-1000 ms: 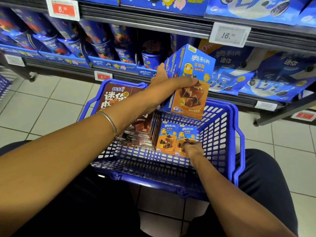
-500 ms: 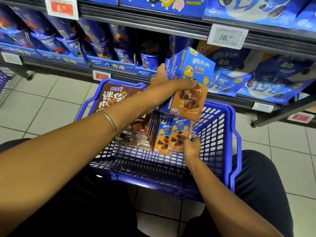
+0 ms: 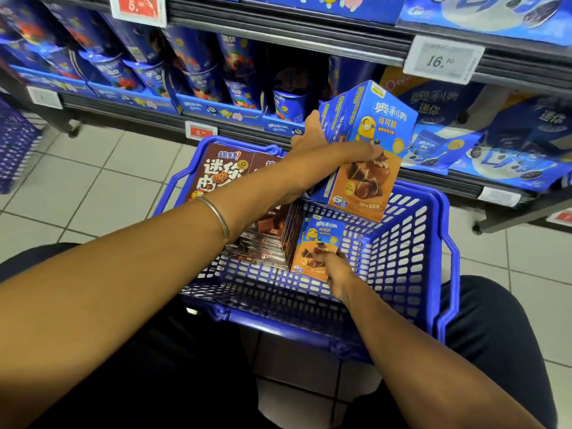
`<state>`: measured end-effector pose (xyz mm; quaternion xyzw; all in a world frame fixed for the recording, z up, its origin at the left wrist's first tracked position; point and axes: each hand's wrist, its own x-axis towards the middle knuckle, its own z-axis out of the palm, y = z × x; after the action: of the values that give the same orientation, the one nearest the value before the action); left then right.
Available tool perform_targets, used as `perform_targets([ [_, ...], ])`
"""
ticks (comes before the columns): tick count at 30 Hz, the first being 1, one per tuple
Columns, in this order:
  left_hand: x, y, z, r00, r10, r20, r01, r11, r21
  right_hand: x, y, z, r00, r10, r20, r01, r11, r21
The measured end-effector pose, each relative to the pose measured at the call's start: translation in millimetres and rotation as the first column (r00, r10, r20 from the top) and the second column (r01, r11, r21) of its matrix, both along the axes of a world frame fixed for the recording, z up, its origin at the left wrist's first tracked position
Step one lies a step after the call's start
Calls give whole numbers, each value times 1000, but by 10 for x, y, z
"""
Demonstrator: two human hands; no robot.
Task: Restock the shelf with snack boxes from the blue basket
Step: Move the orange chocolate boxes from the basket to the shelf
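While the left hand (image 3: 328, 148) grips a bundle of blue-and-orange snack boxes (image 3: 382, 128) above the far right corner of the blue basket (image 3: 433, 249), one finger laid across the front face, the right hand (image 3: 339, 275) reaches down inside the basket. It pinches the lower part of one more matching box (image 3: 320, 236). That box stands upright against a stack of brown boxes (image 3: 223, 171) filling the basket's left side. Beyond the basket's far rim runs the shelf (image 3: 278, 29), lined with blue cups (image 3: 288, 103), a price tag (image 3: 442, 60) reading 16.90 on its upper rail.
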<state>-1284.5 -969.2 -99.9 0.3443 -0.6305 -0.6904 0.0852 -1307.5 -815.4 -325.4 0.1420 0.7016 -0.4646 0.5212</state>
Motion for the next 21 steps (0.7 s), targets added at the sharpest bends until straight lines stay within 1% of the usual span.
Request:
perform_targets([
  [3,12,-1,-16,1000,-2,7,2,1000,-6,25,-52,46,999,48,-4,-48,998,-29],
  [7,14,3,-35,1000,-8,-6,8,1000,4,47,-81,58,999,34,-33,-34,999,-19],
  [11,6,6,-19,1000,-12,-8,13,1000,9,80,-83,40,996,80,-42,-81,997,-4],
  [14,14,8,-19,1000,-21,-6,21,1000,11,95,-77,77,997,65,-39,-60,992,108],
  [18,10,44,-2,999,-33,14,32,999,16,120,-63,133,987,137,-87,-119,975,188],
  [19,3,56,1,999,-32,12,32,999,12,120,-59,125,983,151,-109,-129,974,185],
  [21,-10,77,-7,999,-35,8,35,999,8,121,-51,153,984,120,-134,-103,986,131],
])
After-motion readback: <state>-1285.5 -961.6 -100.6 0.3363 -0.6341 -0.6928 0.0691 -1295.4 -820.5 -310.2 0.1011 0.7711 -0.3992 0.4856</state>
